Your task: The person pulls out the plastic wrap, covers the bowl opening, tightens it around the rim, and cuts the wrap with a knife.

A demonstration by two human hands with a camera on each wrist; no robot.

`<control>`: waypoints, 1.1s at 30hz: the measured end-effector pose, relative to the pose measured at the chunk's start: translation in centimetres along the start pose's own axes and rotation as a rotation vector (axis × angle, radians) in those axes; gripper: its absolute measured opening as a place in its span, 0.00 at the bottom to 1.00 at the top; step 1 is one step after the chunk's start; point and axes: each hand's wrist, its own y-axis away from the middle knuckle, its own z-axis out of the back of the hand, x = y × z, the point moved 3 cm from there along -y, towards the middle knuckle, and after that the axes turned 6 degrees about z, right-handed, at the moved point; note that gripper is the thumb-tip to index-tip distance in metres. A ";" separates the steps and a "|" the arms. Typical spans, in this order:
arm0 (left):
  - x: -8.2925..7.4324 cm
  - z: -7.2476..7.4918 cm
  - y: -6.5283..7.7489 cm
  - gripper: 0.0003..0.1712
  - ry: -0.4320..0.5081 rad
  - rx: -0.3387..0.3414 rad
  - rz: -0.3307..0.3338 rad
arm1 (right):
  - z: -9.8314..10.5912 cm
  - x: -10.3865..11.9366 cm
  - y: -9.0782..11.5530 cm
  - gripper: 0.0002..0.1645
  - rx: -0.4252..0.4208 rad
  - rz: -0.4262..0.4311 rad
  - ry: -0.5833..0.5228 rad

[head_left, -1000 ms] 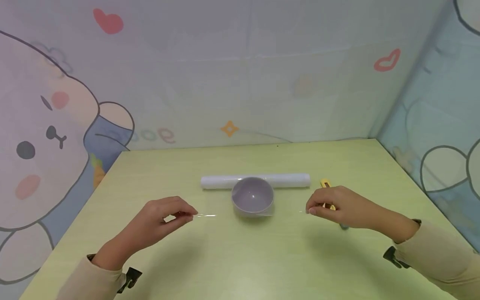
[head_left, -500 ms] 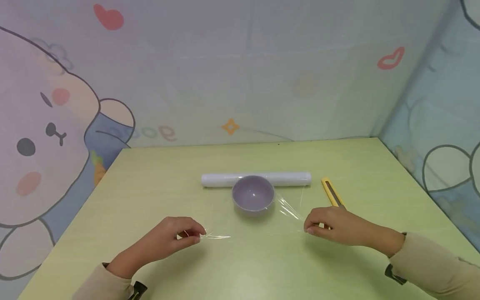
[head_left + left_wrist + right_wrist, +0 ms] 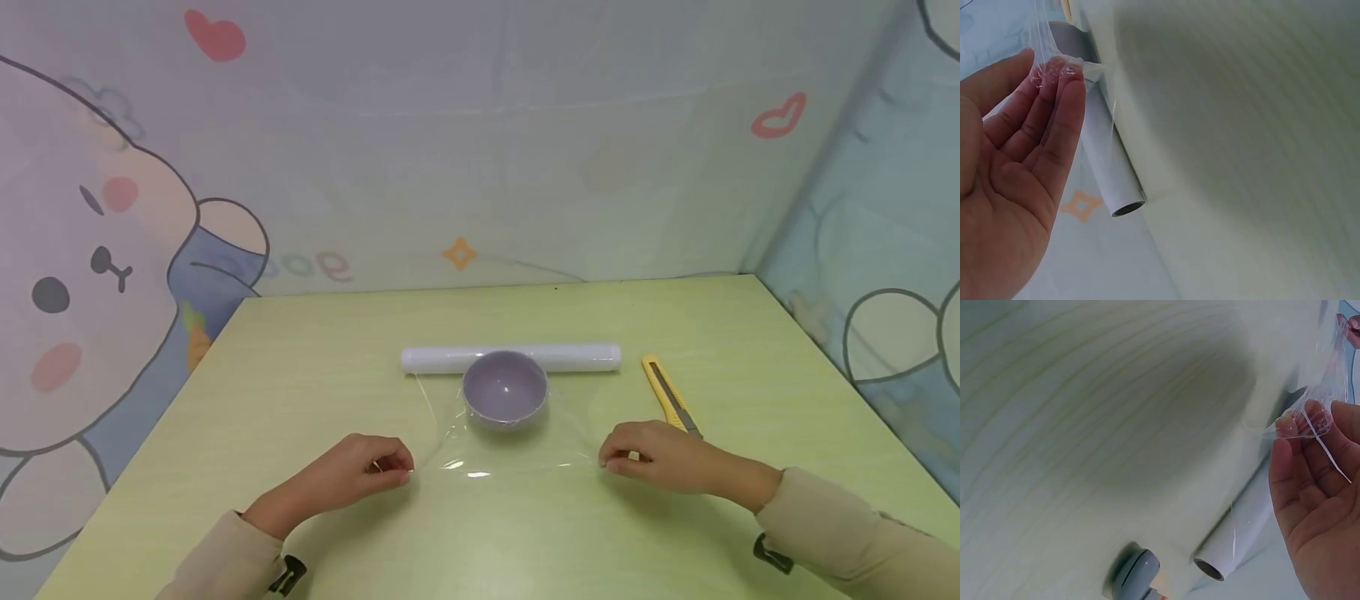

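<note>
A sheet of clear plastic wrap [image 3: 480, 462] stretches from the white roll [image 3: 581, 358] toward the person, passing over the purple bowl [image 3: 505, 388]. My left hand [image 3: 341, 473] pinches its near left corner between thumb and fingertips; in the left wrist view the film [image 3: 1044, 37] bunches at those fingertips. At the near right corner my right hand [image 3: 660, 457] pinches the wrap the same way, and the right wrist view has crumpled film [image 3: 1310, 422] between thumb and fingers. Both hands are low over the table, nearer the person than the bowl.
A yellow utility knife [image 3: 663, 389] with a grey end lies on the light green table [image 3: 337, 350], just beyond the right hand. Behind the table hangs a printed cloth backdrop [image 3: 375, 167], with another cloth side on the right.
Both hands have come toward the person and lower, pulling the plastic wrap over and past the bowl. The knife, partly covered by the right hand before, now shows more fully.
</note>
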 end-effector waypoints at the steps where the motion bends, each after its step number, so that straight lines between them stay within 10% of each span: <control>1: 0.1 0.0 -0.1 0.06 -0.002 -0.004 0.000 | -0.1 -0.1 0.0 0.10 -0.001 -0.004 -0.010; 22: 1.9 1.0 -4.6 0.06 -0.302 -0.057 0.043 | -1.9 -3.1 -2.9 0.06 -0.211 -0.252 0.059; 33: 0.9 0.8 -7.5 0.05 -0.579 -0.235 -0.053 | -1.3 -4.9 -5.2 0.03 -0.198 -0.261 0.176</control>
